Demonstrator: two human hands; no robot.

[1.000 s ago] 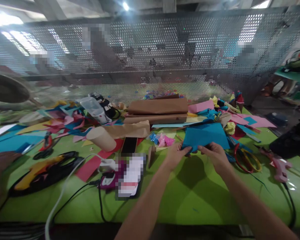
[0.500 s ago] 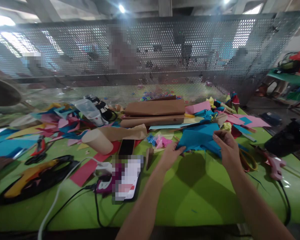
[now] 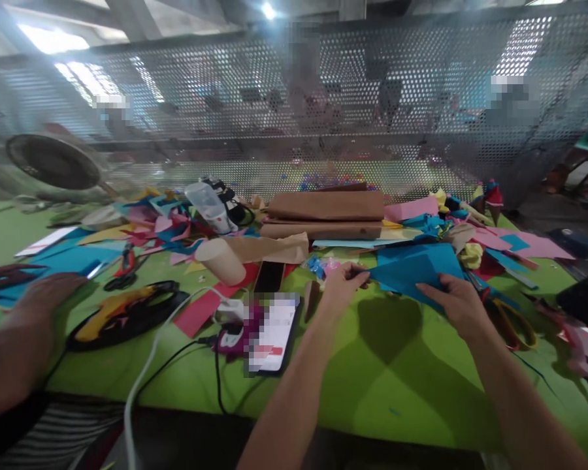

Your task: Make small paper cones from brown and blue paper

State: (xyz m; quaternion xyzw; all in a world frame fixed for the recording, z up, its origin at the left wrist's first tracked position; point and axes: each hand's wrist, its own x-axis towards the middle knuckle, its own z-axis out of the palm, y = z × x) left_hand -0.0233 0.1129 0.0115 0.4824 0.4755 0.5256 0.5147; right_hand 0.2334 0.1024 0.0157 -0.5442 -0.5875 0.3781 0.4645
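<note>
A piece of blue paper (image 3: 406, 271) is stretched between my two hands above the green table. Its left tip is pinched between the fingers of my left hand (image 3: 347, 282). On the other side, my right hand (image 3: 458, 301) grips the lower right edge with thumb and fingers. More blue paper (image 3: 445, 256) lies directly behind, so the outline of the held piece is partly hard to make out. Just behind my left hand lie small pink and blue pieces in clear wrapping (image 3: 317, 266). Yellow-handled scissors (image 3: 512, 324) rest to the right of my right hand.
Left of my arms are a phone (image 3: 274, 339), a power strip (image 3: 238, 336) with cables, a paper cone (image 3: 220, 262) and a yellow glue gun (image 3: 98, 320). Brown paper rolls (image 3: 323, 207) lie behind. A pink glue gun (image 3: 581, 343) sits right. A co-worker's hand (image 3: 53, 290) is far left.
The view has turned left, bringing a co-worker's hands into sight. My right hand has shifted from the paper's upper right corner to its lower edge; both hands still hold the paper.
</note>
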